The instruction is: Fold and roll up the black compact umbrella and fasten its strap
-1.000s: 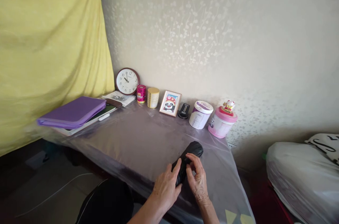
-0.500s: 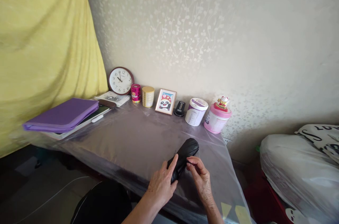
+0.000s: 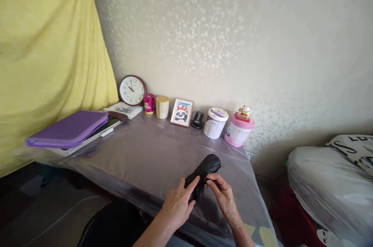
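Note:
A black folded umbrella lies at a slant near the front right of the table. Around its lower end is my left hand, thumb and fingers closed on it and the index finger stretched along the top. My right hand is at the umbrella's right side, thumb and index finger pinched together on a small dark piece, which looks like the strap. The fingers partly hide that piece, and my left hand covers the lower end of the umbrella.
Along the wall on the plastic-covered table stand a clock, a pink can, a beige tin, a picture frame, a white tub and a pink tub. A purple folder lies left.
My right hand has shifted slightly to the right, still pinching the dark piece. The umbrella stays under my left hand, and the view has moved a little.

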A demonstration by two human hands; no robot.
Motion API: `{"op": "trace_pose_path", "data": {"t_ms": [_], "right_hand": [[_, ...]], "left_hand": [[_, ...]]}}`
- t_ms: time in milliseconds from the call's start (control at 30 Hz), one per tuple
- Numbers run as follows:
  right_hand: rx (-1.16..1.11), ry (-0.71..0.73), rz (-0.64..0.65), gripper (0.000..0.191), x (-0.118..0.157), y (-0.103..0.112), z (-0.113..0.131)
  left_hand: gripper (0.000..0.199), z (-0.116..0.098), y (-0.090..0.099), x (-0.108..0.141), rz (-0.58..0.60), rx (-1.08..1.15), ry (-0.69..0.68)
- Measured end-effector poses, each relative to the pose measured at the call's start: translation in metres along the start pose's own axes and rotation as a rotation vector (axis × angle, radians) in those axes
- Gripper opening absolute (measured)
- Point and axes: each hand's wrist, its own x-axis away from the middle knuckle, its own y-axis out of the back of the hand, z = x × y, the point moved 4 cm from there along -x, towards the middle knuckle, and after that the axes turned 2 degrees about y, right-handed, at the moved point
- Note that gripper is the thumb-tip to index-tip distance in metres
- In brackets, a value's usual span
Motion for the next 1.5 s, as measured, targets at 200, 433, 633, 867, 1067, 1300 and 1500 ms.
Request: {"op": "trace_pose_path", "data": {"t_ms": [200,433,633,867,1067,1300,1500], "right_hand": [[0.124,0.008,0.140,0.023,-0.020,-0.012,0.003],[0.350,0.114,0.230,0.019,-0.033,-0.024,0.015],[0.574,0.183,0.308,0.020,-0.038,-0.027,0.016],[0.702,0.179,0.302,0.016,-0.043,-0.032,0.015],[0.600,0.182,0.180,0.011,-0.045,-0.034,0.010],[0.196,-0.037,0.071,0.032,-0.038,-0.018,0.001],[0.167,-0.045,0.096,0.031,-0.032,-0.016,0.000]], "left_hand": [[0.072,0.000,-0.002,0.002,0.001,0.004,-0.017],[0.073,-0.001,-0.001,0.004,-0.004,0.014,-0.018],[0.070,0.000,-0.005,0.003,0.016,0.026,0.003],[0.073,-0.001,-0.004,0.005,0.007,0.048,0.027],[0.075,0.004,0.001,0.007,0.005,0.025,0.062],[0.083,0.011,0.007,0.019,0.025,-0.013,0.071],[0.085,0.013,0.008,0.024,0.029,-0.008,0.078]]}}
